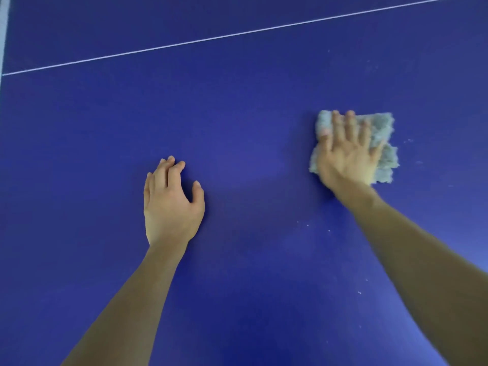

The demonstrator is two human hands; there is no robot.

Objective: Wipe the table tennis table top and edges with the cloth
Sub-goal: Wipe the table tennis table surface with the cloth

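Count: 1 blue bench [237,114]. 1 grey fluffy cloth [383,128] on it. 2 grips: right grip [346,157] flat on the cloth, left grip [169,204] well left of the cloth. 2 bare forearms [126,307], nearer than the cloth. 1 thin white line [237,34] beyond the cloth. 1 white edge strip [3,35] far left of the cloth. White specks [307,225] near the cloth: several, too tiny for exact no.

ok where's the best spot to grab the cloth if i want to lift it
Probably the ragged right edge of the cloth, pinched from above, coming in from the right. It lies flat on the table, and the right hand presses its left and middle, so only that fluffy edge past the little finger is free.
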